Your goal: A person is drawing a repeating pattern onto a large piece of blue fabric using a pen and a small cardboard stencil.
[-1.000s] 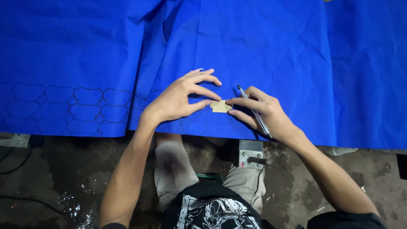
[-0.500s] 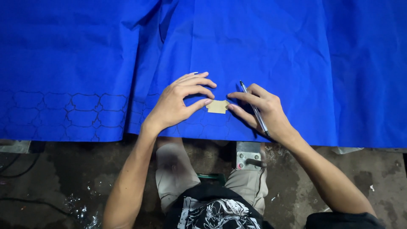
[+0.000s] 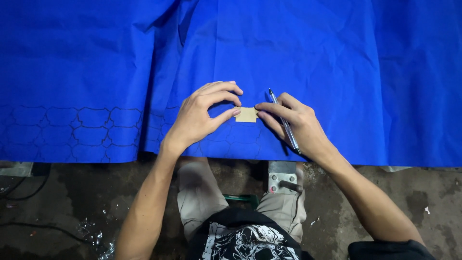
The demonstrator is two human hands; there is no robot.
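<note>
A big sheet of bright blue cloth (image 3: 288,48) covers the work surface, with a band of dark drawn outlines along its near edge on the left. A small tan card piece (image 3: 246,114) lies flat on the cloth. My left hand (image 3: 202,115) rests on the cloth with thumb and fingertips touching the card's left side. My right hand (image 3: 296,125) presses the card's right edge with a fingertip and holds a pen (image 3: 285,121) tucked along the fingers, tip pointing away from me.
The drawn pattern of joined shapes (image 3: 77,132) runs along the cloth's hem at left. Below the cloth edge are a dark stained floor (image 3: 57,207), my knees, and a grey metal bracket (image 3: 281,175).
Both hands and the card have shifted slightly toward the hem; the left fingers curled closer to the card. The pen stays in the right hand.
</note>
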